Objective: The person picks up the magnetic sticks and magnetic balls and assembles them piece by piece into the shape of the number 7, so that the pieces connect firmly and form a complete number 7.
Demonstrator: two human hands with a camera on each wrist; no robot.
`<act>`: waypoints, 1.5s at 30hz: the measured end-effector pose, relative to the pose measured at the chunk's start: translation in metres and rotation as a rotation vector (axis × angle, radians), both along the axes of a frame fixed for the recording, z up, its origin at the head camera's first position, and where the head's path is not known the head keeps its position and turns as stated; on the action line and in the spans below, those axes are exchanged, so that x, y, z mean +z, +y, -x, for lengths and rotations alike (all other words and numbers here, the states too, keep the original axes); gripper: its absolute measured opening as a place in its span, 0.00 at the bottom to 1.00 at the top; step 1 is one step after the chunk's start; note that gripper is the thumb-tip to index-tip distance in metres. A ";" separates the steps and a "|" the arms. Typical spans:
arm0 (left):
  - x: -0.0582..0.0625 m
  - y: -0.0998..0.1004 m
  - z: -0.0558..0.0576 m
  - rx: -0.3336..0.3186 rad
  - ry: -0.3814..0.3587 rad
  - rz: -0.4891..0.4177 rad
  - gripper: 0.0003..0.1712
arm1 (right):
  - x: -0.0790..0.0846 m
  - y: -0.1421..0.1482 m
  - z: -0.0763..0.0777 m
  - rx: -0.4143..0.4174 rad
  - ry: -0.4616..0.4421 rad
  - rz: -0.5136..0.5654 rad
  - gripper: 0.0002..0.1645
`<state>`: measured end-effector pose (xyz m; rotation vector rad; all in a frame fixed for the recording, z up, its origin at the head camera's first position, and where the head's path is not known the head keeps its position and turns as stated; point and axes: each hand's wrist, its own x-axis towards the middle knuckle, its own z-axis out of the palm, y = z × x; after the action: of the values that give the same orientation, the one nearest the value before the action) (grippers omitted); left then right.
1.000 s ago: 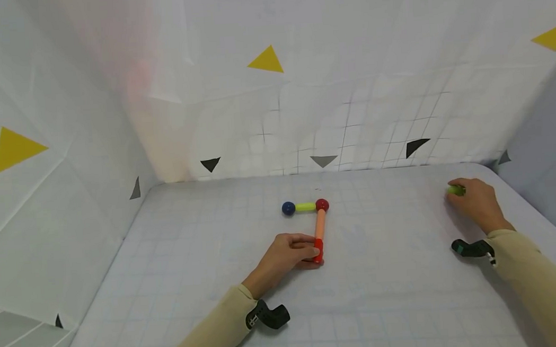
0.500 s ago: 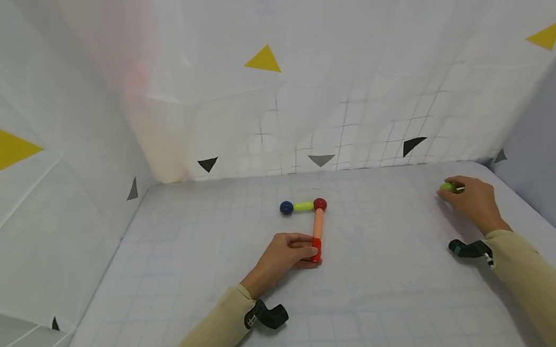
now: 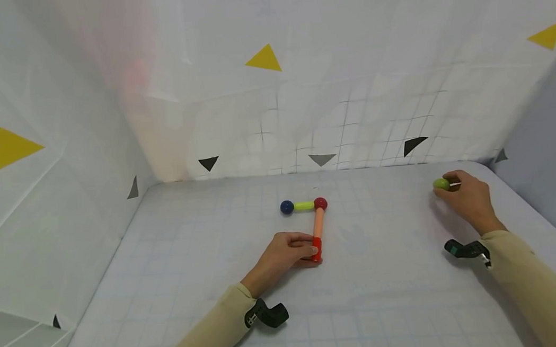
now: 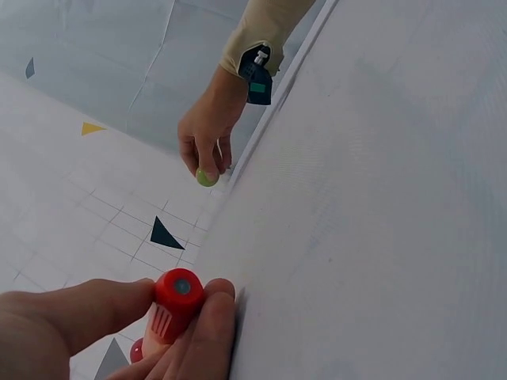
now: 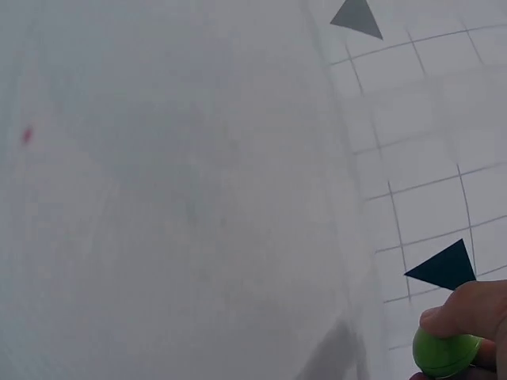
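Note:
My left hand [image 3: 279, 257] pinches a red magnetic rod [image 3: 317, 249] between thumb and fingers. In the left wrist view its exposed end shows a grey metal disc [image 4: 183, 286]. Beyond the red part runs an orange rod [image 3: 319, 223], which meets a dark red ball [image 3: 320, 204]. A yellow-green rod [image 3: 304, 206] links that ball to a dark blue ball [image 3: 287, 207] on its left. Far to the right, my right hand [image 3: 470, 198] holds a green ball [image 3: 441, 185] at its fingertips, seen also as a green ball [image 5: 445, 353] in the right wrist view.
A white gridded sheet covers the table [image 3: 384, 273]. White walls with yellow and black triangles rise behind and at the left; a grey-blue wall [image 3: 549, 146] stands close to the right hand. Each wrist carries a dark camera, such as the left wrist camera [image 3: 269, 314].
My right hand has moved a little left and toward the back with the green ball, and more of the ball shows. The left hand keeps its hold on the red rod.

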<state>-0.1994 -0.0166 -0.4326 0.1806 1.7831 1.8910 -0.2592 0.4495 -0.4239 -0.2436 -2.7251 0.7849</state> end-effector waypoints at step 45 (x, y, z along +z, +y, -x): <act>0.002 0.001 -0.001 0.005 0.007 0.034 0.20 | 0.024 -0.114 -0.044 0.221 0.166 0.107 0.25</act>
<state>-0.1981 -0.0160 -0.4309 0.1711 1.8209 1.8649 -0.2155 0.3357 -0.3996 0.0991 -2.5847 0.9659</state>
